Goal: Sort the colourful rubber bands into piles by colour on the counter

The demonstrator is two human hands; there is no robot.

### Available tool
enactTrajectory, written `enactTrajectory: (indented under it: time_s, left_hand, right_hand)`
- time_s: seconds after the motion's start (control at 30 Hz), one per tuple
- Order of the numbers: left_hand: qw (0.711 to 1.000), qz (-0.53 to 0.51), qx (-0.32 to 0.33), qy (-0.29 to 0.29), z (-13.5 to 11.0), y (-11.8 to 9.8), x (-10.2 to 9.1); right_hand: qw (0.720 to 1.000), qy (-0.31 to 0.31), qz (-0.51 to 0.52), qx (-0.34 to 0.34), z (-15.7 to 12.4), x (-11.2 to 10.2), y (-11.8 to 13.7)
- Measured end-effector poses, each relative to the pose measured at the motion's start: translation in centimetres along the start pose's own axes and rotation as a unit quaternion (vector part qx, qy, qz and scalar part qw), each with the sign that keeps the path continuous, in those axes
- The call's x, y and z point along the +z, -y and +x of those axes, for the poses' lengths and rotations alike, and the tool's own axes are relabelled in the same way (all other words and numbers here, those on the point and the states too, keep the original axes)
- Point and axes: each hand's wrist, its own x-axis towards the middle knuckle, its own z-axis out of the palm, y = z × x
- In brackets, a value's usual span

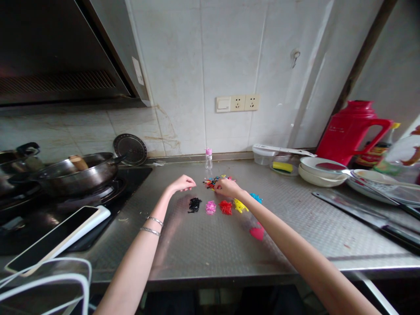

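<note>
My right hand (227,187) reaches into a mixed heap of small coloured pieces (210,181), its fingers pinched together at the heap's edge. What they grip is too small to make out. Left of the heap hovers my left hand (183,183), fingers bent and drawn together; anything in them is hidden. In front of the hands lie sorted piles of the same thin pieces: black (194,205), pink (210,207), red (225,207) and yellow (240,205). A blue pile (256,198) is partly covered by my right forearm.
A small clear bottle with a pink cap (208,158) stands behind the heap. On the left are a stove with a pan (78,177) and a phone on a white holder (55,238). Bowls (321,173), a long knife (354,214) and a red thermos (349,131) sit right.
</note>
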Motion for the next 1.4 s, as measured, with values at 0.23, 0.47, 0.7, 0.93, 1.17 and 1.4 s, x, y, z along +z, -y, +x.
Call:
enactTrajectory:
  time_s: [0.23,0.47,0.7,0.93,1.17,1.4]
  left_hand:
    - [1.000,0.004,0.011,-0.005,0.0,0.0,0.1]
    - [1.000,0.009,0.014,0.000,0.2,0.1,0.2]
    - [1.000,0.009,0.015,0.007,0.4,0.4,0.3]
    - [1.000,0.015,0.005,0.015,0.7,0.4,0.5]
    - [1.000,0.018,0.002,0.020,1.2,1.0,0.7]
    - [1.000,0.013,0.001,0.024,1.3,1.3,0.9]
  right_hand:
    - [0.997,-0.020,-0.055,0.049,0.4,0.4,0.6]
    - [0.998,-0.047,-0.037,0.036,0.1,0.4,0.7]
    - [0.989,-0.085,0.117,0.012,-1.6,-0.9,-1.3]
    - [0.974,0.057,0.218,-0.004,-5.3,-3.0,-5.5]
    - [0.963,0.106,0.241,0.054,-6.8,-3.5,-6.6]
    - [0.963,0.101,0.244,0.051,-7.1,-3.3,-7.1]
